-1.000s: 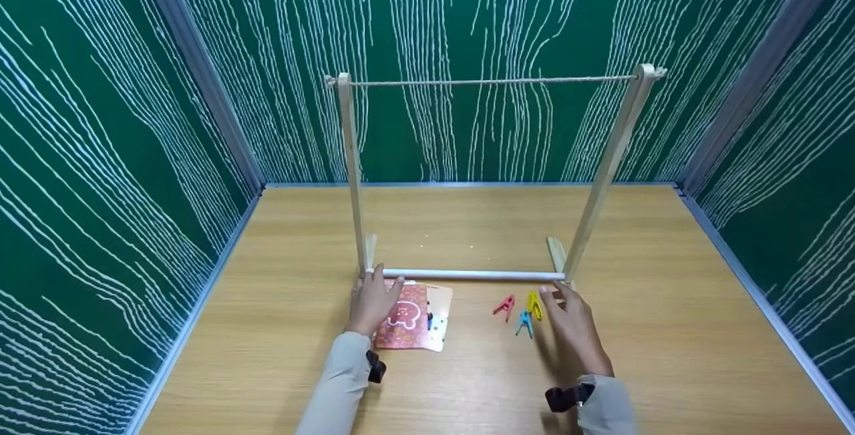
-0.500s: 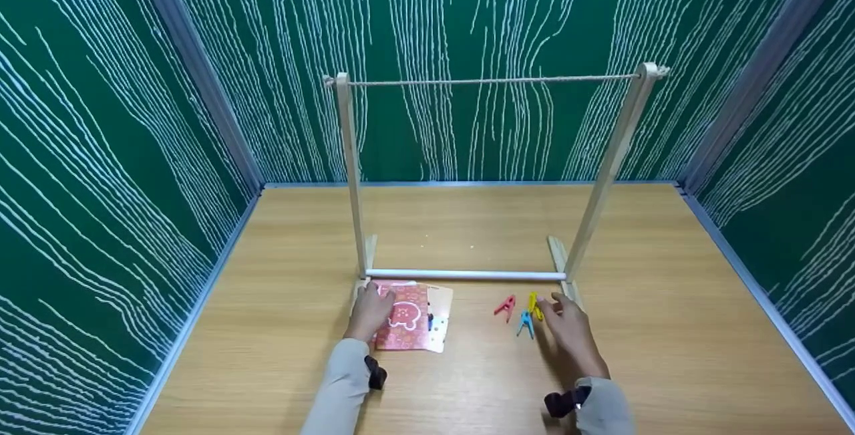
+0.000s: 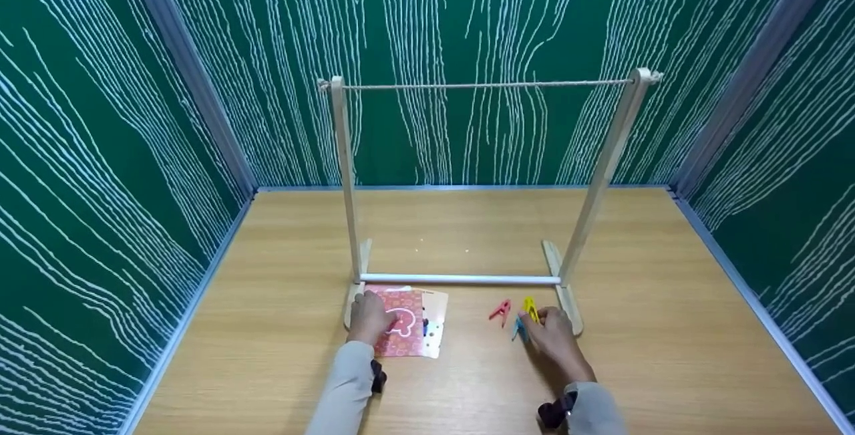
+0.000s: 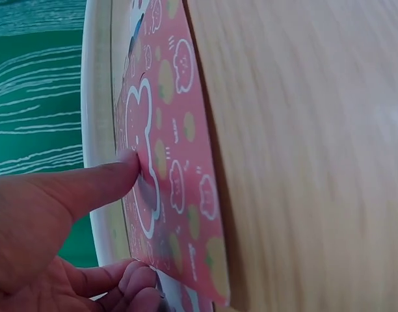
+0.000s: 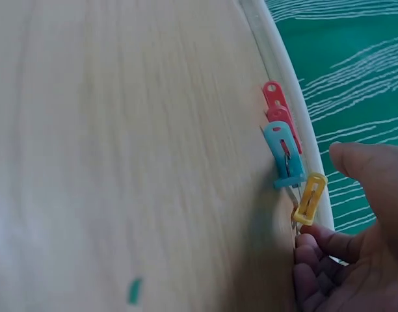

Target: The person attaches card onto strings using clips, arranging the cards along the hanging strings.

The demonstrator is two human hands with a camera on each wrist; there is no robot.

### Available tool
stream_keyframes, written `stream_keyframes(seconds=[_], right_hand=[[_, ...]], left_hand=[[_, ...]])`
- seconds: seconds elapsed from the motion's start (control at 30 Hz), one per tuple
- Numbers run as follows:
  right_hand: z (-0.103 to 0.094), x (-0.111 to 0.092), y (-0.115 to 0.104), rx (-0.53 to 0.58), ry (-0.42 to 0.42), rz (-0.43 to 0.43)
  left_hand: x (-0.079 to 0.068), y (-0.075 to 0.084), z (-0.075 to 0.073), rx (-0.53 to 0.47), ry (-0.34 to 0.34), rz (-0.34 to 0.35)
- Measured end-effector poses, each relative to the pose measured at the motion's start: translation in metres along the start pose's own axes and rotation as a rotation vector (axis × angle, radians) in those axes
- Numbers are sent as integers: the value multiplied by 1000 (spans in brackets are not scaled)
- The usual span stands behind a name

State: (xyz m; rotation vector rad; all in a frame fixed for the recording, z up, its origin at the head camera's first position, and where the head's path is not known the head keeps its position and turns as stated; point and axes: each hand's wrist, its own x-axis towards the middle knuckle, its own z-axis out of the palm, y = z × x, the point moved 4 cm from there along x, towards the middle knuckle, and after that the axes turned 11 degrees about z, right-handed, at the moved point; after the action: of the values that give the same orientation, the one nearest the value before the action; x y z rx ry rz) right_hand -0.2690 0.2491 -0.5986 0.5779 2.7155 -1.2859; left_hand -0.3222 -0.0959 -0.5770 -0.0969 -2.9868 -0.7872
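My left hand (image 3: 369, 317) is at the left edge of a pink-red card (image 4: 163, 130) with a white bear outline. In the left wrist view the thumb (image 4: 108, 183) presses on its face while the other fingers curl at its edge, pinching it. Partly under it lies a white dotted card (image 3: 434, 328). Over by the clothespins, my right hand (image 3: 553, 335) has its thumb and fingers apart. A yellow clothespin (image 5: 311, 198) touches or nearly touches its fingertips, unpinched. Beside that are a blue clothespin (image 5: 283, 153) and a red clothespin (image 3: 499, 313).
A wooden frame (image 3: 608, 161) stands behind the hands, with a string (image 3: 481, 85) tied across its top and a pale rod (image 3: 461, 280) low between its posts. Green walls (image 3: 427, 21) with white lines enclose the wooden table (image 3: 267, 328).
My left hand has drawn back from near the rod and its thumb now lies on the pink-red card. The right hand has moved left and nearer me, toward the yellow and blue clothespins.
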Motion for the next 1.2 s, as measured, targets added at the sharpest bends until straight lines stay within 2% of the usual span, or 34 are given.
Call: stream_keyframes(seconds=[0.17,0.33,0.57,0.73,1.0,1.2], right_hand=[[3,2,0,-40,35,37],[5,4,1,-47,39,47],[6,4,-2,-48,88,5],[7,1,-2,-36,70,26],[5,-1,0,15,94,12],[2,-1,5,80,61,52]], left_hand=[[1,2,0,53,10,55],[2,2,-1,52,1,55],[3,1,-3,80,25,89],[2,-1,-4,43,22,62],[4,-2,-4,-8,10,26],[5,-1,-3,-54,16,8]])
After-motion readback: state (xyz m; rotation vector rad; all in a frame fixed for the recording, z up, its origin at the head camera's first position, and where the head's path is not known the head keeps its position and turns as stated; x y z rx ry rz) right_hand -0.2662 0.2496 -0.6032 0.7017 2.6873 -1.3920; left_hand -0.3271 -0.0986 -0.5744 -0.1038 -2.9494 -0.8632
